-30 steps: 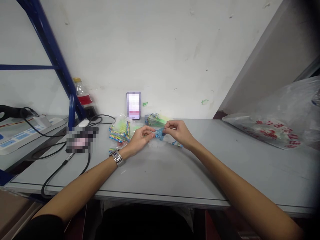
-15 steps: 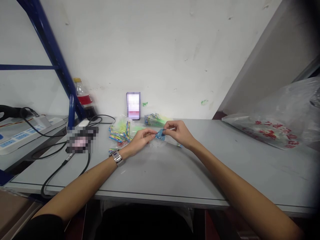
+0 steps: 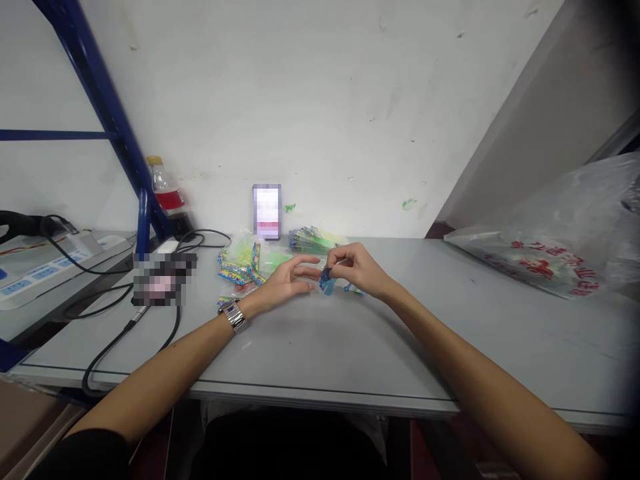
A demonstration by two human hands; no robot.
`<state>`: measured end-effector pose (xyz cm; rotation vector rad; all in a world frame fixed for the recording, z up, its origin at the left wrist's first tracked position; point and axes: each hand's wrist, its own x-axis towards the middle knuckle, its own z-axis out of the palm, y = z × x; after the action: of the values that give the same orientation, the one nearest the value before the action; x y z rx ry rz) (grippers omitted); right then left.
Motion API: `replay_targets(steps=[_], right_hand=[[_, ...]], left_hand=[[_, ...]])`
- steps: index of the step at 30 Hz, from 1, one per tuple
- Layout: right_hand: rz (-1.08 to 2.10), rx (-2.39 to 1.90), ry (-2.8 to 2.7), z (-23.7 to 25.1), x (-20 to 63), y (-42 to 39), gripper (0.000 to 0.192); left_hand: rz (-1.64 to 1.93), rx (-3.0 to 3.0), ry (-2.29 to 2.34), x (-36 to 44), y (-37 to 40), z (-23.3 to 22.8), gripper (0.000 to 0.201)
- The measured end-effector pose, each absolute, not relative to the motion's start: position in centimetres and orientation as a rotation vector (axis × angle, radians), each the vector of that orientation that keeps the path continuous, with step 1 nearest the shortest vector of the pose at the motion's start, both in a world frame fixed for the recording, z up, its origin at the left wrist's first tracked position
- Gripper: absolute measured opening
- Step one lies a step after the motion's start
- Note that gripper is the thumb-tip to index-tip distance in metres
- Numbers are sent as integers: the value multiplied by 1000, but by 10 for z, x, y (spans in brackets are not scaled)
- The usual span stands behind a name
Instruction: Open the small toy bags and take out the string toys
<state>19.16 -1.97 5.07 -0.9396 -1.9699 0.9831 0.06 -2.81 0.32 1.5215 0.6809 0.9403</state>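
Note:
A small blue toy piece (image 3: 327, 281) hangs just above the grey table (image 3: 350, 347), pinched in the fingertips of my right hand (image 3: 357, 268). My left hand (image 3: 287, 280) lies beside it with its fingers spread, the fingertips close to the blue piece; whether they touch it I cannot tell. A clear packet with a coloured edge (image 3: 353, 288) lies under my right hand. A silver watch (image 3: 234, 315) is on my left wrist.
Colourful packets (image 3: 240, 263) and a green stack (image 3: 313, 239) lie behind my hands. A phone (image 3: 267, 211) leans on the wall, a bottle (image 3: 165, 190) stands by a blue rack (image 3: 107, 113). Black cables (image 3: 130, 320) run left. A large plastic bag (image 3: 560, 247) sits right.
My left hand has let go of the blue piece and spread its fingers. My right hand has lowered the piece slightly toward the table.

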Motion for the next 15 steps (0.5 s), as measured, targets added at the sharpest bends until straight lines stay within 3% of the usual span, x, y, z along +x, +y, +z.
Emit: replay_targets(steps=[15], right_hand=[[917, -930, -2046, 50, 193, -19, 12]], left_hand=[[904, 1669, 724, 1, -23, -4, 40]])
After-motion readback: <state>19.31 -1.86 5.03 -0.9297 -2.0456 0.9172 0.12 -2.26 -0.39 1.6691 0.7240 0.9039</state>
